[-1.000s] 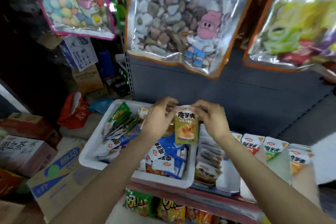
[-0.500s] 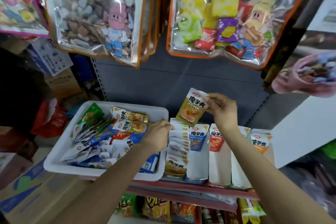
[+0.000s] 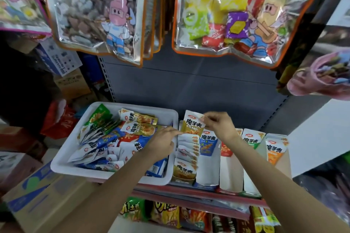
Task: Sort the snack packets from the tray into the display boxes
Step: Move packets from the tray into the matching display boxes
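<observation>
Head view shows us a gold snack packet [image 3: 193, 123] held upright, its long axis running top to bottom, white printed end up and gold end down, its face turned toward us. Our right hand [image 3: 219, 126] pinches its upper right corner between thumb and fingertips, so that grip is closed on the packet. It hangs just above the rear of the leftmost display box [image 3: 184, 178], its lower edge about at the row of gold packets standing there.

Our left hand [image 3: 162, 143] reaches over the right rim of the white tray [image 3: 62, 161], fingers stretched toward the bottom of the held packet; whether they touch it we cannot tell, and the grip holds nothing.

Nothing lies between the packet and its box. Large candy bags [image 3: 98, 15] hang overhead, well above the hands, in front of the grey back panel [image 3: 198, 81].

The tray holds a loose heap of packets: gold, blue, green and red, lying at all angles. Beside it on the shelf [image 3: 189, 194] stand the boxes in a row. The first is nearly full of gold packets. The blue box [image 3: 206, 174] has one blue packet at its back. The next shows a red one, then a green one, and the farthest right an orange packet [image 3: 274, 150].

Cardboard cartons [image 3: 37, 195] stand at lower left.
</observation>
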